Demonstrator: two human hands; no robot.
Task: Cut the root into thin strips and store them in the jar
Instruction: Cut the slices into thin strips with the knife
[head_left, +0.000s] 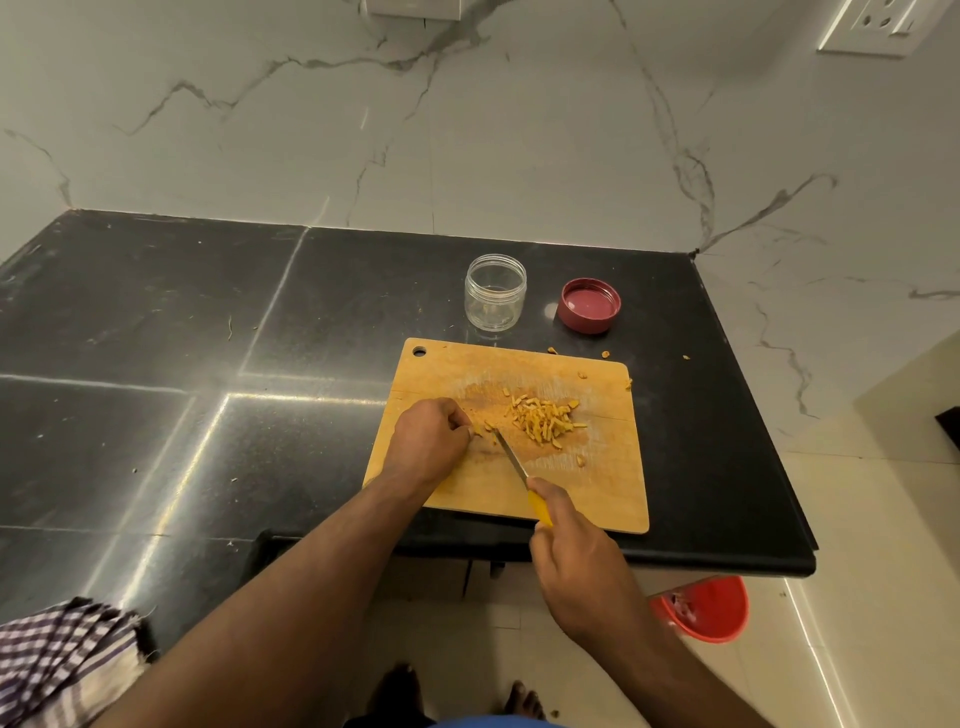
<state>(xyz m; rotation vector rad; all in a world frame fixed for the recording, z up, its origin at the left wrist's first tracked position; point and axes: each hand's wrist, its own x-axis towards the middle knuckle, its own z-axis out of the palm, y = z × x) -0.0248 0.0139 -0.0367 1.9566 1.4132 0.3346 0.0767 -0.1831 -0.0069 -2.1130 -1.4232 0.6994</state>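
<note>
A wooden cutting board (597, 483) lies on the black counter. A heap of thin yellow-orange root strips (543, 418) sits near its middle. My left hand (428, 439) pinches a small piece of root (480, 430) against the board, fingers curled over it. My right hand (576, 561) grips the yellow handle of a knife (511, 457); the blade's tip rests at the root piece beside my left fingertips. Behind the board stands an open clear jar (495, 293), which looks nearly empty. Its red lid (589, 305) lies upturned to the right.
A few root scraps (605, 355) lie scattered on the black counter (208, 364) past the board's far right corner. A checked cloth (62, 660) hangs at the counter's near left edge. A red bucket (704, 608) stands on the floor to the right, below the counter.
</note>
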